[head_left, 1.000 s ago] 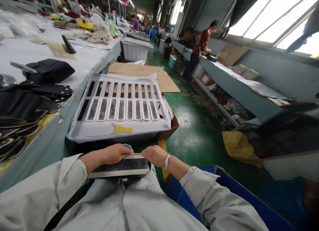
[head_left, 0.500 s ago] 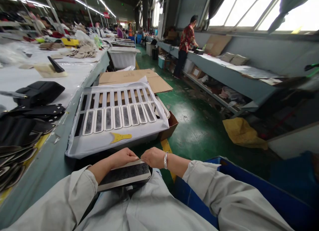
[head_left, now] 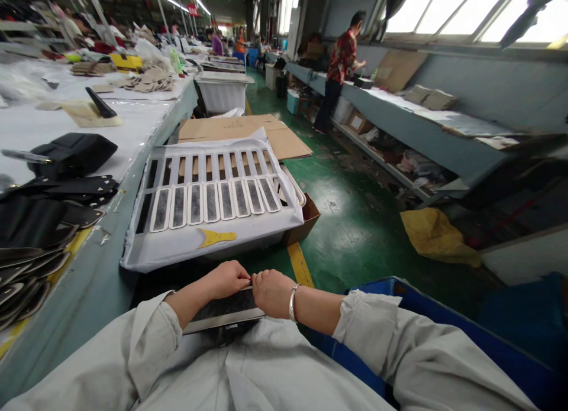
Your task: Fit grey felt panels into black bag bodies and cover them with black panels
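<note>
Close to my body I hold a black panel with pale edge strips (head_left: 224,321); its exact kind does not show. My left hand (head_left: 229,280) pinches its far edge, fingers pressed together. Right beside it, my right hand (head_left: 274,294), with a silver bangle at the wrist, is closed over the same edge and covers the panel's right end. Both hands' fingertips nearly meet. In front of me, a slatted tray (head_left: 168,245) lined with white cloth bears a row of black rectangular pieces with white borders (head_left: 195,204). A yellow flat piece (head_left: 216,238) lies on its near side.
The workbench (head_left: 155,127) on the left carries black leather-like parts (head_left: 35,222) and a black pouch-like item (head_left: 73,154). Cardboard (head_left: 284,136) lies behind the tray. A blue bin (head_left: 394,287) stands at my right, a yellow sack (head_left: 437,236) on the floor. A person (head_left: 341,68) stands at the right-hand bench.
My right hand has turned and now covers more of the panel's right end. The panel is tilted so less of its face shows. The view has shifted slightly.
</note>
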Tool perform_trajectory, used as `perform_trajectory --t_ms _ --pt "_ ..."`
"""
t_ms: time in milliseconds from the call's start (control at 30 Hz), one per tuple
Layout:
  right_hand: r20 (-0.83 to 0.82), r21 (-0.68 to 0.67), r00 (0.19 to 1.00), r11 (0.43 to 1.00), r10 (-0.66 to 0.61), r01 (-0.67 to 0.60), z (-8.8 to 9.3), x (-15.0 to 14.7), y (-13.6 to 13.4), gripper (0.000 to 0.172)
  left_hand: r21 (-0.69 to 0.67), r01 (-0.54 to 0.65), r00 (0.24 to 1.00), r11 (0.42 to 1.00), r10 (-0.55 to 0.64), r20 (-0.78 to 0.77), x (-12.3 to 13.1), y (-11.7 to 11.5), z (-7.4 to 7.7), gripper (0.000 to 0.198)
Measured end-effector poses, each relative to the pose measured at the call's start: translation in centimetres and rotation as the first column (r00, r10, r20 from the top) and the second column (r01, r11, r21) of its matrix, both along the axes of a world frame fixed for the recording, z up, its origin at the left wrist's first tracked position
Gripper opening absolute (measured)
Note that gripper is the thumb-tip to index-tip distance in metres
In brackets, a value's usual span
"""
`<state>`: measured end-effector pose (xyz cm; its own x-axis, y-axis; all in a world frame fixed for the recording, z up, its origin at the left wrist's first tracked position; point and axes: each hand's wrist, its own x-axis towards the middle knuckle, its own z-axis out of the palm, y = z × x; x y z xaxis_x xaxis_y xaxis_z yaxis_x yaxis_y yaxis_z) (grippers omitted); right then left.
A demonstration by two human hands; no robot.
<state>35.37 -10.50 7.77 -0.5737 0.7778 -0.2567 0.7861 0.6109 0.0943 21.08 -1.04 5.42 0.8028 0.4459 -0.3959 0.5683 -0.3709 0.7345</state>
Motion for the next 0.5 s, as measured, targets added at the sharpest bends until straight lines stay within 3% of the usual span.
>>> perform_trajectory --t_ms 100,200,333,400,500 --pt "-0.01 -0.106 0.997 0.992 -0.076 0.075 1.3 -0.5 1.1 0.024 -0.026 -0.005 1.0 1.0 0.005 0.001 -0.6 0.7 0.6 0.03" --pt "-0.09 -0.28 0.977 0.946 -0.193 0.161 1.9 0.1 3.9 0.029 -0.119 0.008 1.0 0.993 -0.006 0.017 -2.7 2.5 1.6 0.038" --pt "-0.198 -0.456 0.96 0.886 -0.196 0.087 0.9 1.0 7.9 0.031 -0.189 0.053 0.999 0.981 -0.052 0.015 -7.3 4.3 2.2 0.039" --pt "-0.272 -0.545 0.946 0.838 -0.176 -0.001 -0.4 1.0 9.0 0.035 -0.102 0.068 0.998 0.992 -0.066 0.023 -9.2 4.1 1.8 0.039" --pt "-0.394 -0.706 0.878 0.701 -0.274 -0.098 -2.6 0.6 9.6 0.042 0.106 0.083 0.994 0.991 -0.091 0.067 -10.6 2.9 1.0 0.039"
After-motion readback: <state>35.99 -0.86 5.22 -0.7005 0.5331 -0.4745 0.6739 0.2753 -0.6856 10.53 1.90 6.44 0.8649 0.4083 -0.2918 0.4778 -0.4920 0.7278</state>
